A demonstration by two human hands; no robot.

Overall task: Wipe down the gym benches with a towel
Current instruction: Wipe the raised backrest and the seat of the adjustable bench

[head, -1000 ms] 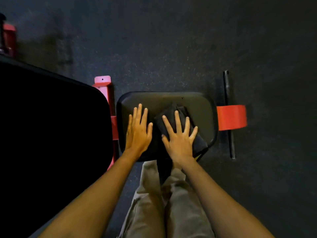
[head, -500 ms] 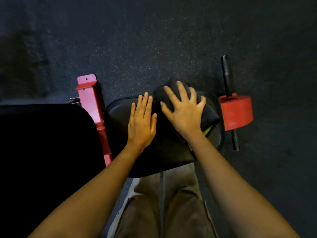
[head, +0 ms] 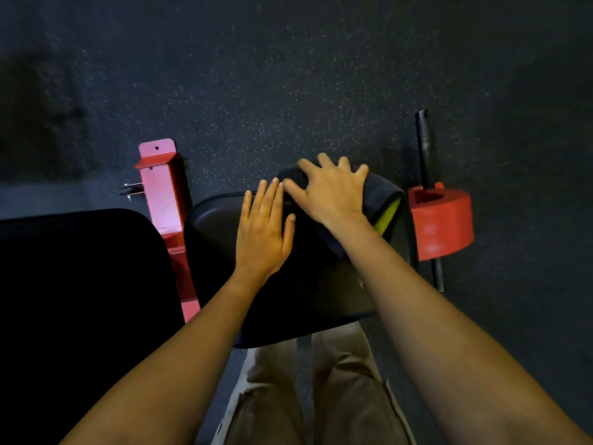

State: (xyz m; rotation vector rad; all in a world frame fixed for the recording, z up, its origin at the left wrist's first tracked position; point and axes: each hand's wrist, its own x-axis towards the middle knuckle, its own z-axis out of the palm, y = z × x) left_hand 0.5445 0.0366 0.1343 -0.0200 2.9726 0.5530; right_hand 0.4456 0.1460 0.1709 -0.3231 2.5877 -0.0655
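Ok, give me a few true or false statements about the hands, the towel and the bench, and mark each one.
1. The right hand presses the towel at the pad's far edge. True.
2. The left hand grips the towel. False: it lies flat on the pad, fingers straight.
3. The towel shows a yellow-green patch. True.
4. The frame beside the pad is blue. False: it is red.
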